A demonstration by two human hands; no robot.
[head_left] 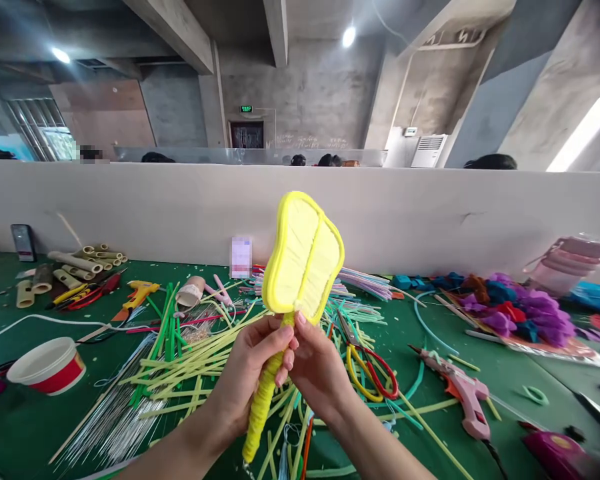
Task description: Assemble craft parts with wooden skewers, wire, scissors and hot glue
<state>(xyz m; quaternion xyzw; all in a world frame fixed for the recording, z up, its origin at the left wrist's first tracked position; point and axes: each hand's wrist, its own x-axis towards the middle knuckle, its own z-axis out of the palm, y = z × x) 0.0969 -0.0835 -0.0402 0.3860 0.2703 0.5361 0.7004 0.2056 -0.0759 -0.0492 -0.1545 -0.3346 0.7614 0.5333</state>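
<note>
We hold the yellow paddle (305, 257) upright, centre of view, its wrapped handle (263, 410) slanting down to our L side. It's up above the green table (25, 440), w/ its rounded blade in front of the white partition (180, 207). A raised rib splits the blade approx. in two; a thick rim runs round it. A bit of twisted wire pokes from the handle's btm end.

Our L hand (253, 357) has thumb & fingers curled round the top of the handle. Our R hand (320, 363) meets it there, thumb tip pressed at the blade's base, fingers bent in close behind; exact R fingertip contact partly hidden, can't tell.

Under & behind our hands: pale yellow-green stems (200, 363) in a loose heap, w/ green stems (173, 327) & thin silvery wires (113, 410) to the L. Scissors (390, 383) w/ one red & one yellow loop lie just R of our R hand; pink glue gun (455, 383) farther R.

Far L: red/white cup (40, 363), w/ pliers (87, 293), yellow glue gun (143, 291) & bamboo pieces (75, 263) behind it. Far R: purple, blue & red pile (540, 310), pink container (570, 260) behind.
</note>
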